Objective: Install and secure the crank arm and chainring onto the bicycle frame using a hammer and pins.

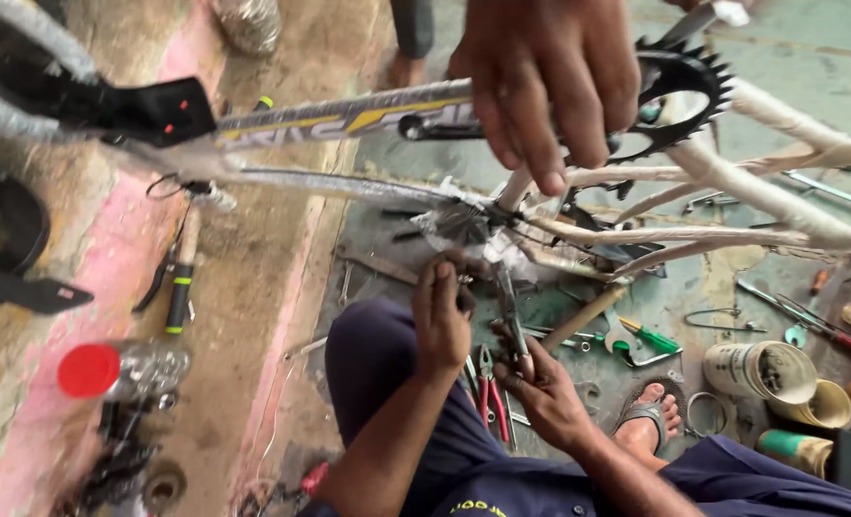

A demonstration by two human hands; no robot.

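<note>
A hand [540, 77] steadies the frame [349, 115] overhead while the left hand [442, 316] pinches a fitting and the right hand [540, 388] grips, apparently, pliers [510, 321].

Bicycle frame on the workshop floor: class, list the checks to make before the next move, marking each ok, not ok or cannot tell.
1. Bicycle frame steadied: ok, another person's hand rests on it beside the chainring.
2. Right hand grips the slim metal tool: ok.
3. Left hand has a firm hold at the frame: cannot tell, its fingers hide what they pinch.
4. Tool tip seated on its part: cannot tell, too blurred.
5. Floor by the sandalled foot free of loose tools: not ok, red-handled pliers and a green-handled screwdriver lie close.
</note>
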